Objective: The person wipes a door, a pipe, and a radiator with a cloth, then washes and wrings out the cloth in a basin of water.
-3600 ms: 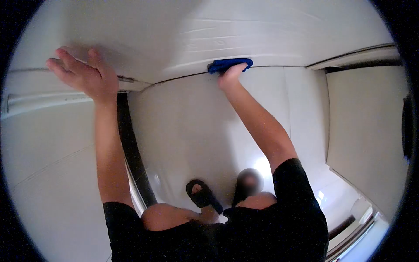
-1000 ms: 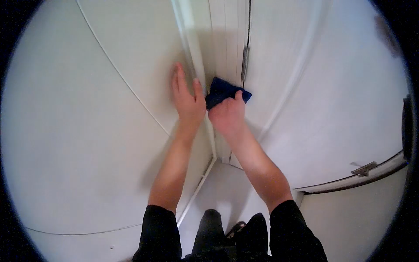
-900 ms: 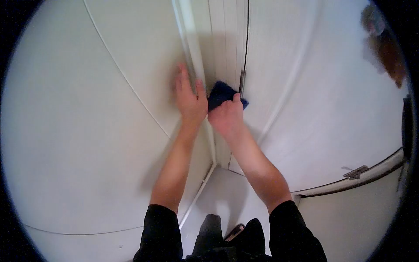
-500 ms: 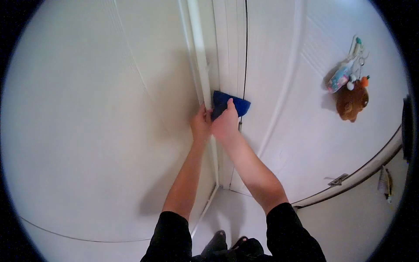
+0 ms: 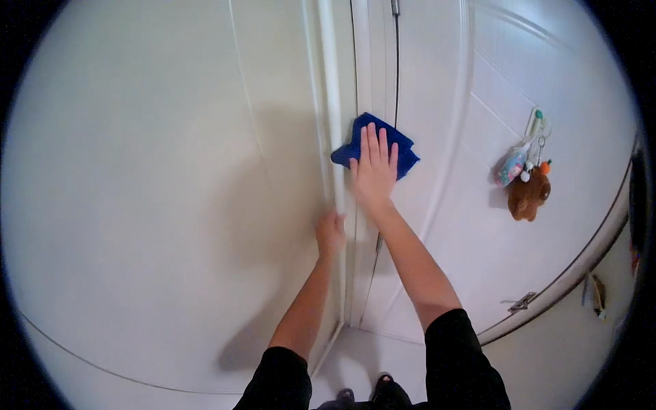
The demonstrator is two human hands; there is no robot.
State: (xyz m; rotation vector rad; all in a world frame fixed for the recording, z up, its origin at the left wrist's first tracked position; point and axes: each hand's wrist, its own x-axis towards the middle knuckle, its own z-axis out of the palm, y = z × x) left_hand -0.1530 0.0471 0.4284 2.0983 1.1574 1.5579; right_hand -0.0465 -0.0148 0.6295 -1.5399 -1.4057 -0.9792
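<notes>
A dark blue cloth (image 5: 404, 156) lies spread against the white door frame, reaching over the seam beside the door. My right hand (image 5: 374, 176) presses flat on it, fingers stretched out and slightly apart. Lower and to the left, my left hand (image 5: 331, 234) is closed around a thin white vertical pipe (image 5: 331, 82) that runs along the wall corner. Some of its fingertips are hidden behind the pipe.
On the right, a white door (image 5: 444, 225) carries a hook with a brown plush toy (image 5: 529, 195) and a small colourful pouch (image 5: 511, 168). A metal door handle (image 5: 523, 302) sits low on it. A pale wall (image 5: 150, 205) fills the left side.
My right hand has moved up the frame and flattened over the cloth, which is now more spread out. My left hand is now lower on the pipe, apart from the right. The view has shifted.
</notes>
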